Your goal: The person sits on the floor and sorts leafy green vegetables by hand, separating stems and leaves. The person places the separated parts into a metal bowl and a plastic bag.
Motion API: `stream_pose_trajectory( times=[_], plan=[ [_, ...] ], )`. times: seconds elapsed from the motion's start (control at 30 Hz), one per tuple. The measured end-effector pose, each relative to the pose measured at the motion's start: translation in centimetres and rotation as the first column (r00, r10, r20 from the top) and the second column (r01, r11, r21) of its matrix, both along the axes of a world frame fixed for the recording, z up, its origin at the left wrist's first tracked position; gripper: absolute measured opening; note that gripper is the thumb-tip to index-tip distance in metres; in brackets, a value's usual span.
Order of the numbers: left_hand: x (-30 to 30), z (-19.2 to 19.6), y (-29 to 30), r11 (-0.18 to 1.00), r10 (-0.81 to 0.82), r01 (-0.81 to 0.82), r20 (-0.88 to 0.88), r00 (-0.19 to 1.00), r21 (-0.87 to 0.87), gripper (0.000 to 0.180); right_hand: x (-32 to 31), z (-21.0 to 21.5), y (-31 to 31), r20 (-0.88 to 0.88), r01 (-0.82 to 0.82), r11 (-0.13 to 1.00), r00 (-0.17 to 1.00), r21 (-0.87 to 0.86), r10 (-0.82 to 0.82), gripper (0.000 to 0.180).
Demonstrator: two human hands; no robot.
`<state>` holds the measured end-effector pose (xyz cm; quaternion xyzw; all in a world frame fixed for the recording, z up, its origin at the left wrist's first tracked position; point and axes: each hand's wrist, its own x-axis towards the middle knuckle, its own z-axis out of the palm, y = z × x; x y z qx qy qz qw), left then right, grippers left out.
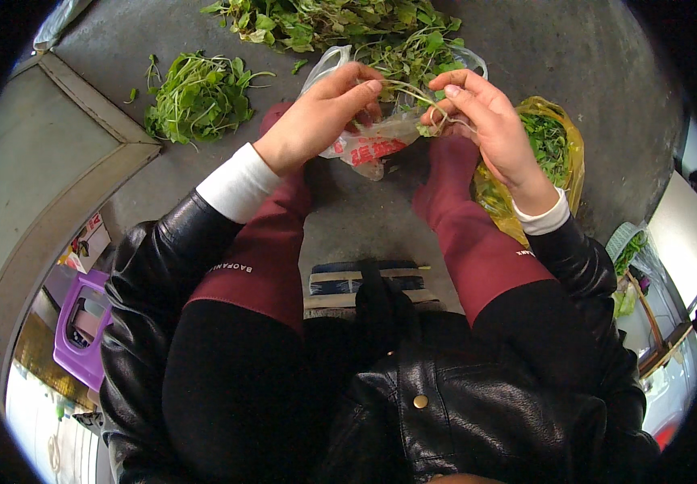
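Observation:
My left hand (326, 114) is closed, thumb and fingers pinching one end of a thin pale-green stem (415, 91) of leafy greens. My right hand (490, 119) pinches the other end, where a few small leaves and thin strands hang from the fingertips. The stem bows slightly between the two hands. Below it, a clear plastic bag with red print (374, 147) lies between my boots, its contents partly hidden by my left hand. Just beyond the hands spreads a large heap of leafy greens (324, 22).
A smaller pile of greens (202, 98) lies on the grey floor (623, 89) at the left. Right of my right boot (453, 173), a yellow plastic bag (576, 157) holds more greens. A framed panel (82, 97) and a purple plastic container (74, 331) stand at far left.

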<state>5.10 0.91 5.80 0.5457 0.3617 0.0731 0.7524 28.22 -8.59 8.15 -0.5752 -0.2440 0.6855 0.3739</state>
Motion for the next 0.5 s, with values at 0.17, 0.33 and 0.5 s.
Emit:
stream_pose_trajectory(
  times=[0.17,0.33,0.5],
  plan=[
    [0.9,0.2,0.8,0.4,-0.105,0.063,-0.023,0.994,0.914,0.036,-0.2,-0.5,-0.3,0.08,-0.115,0.985,0.991,0.13,0.105,0.018],
    [1.6,0.1,-0.5,0.299,-0.245,0.269,-0.199,0.949,0.916,0.018,-0.8,-0.3,-0.3,0.201,-0.183,0.976,0.967,0.12,0.157,0.013],
    [1.3,0.4,-0.9,0.365,-0.29,0.291,-0.188,0.938,0.884,0.012,-1.1,-0.6,0.0,0.244,-0.296,0.946,0.935,0.13,0.258,0.012]
  ],
)
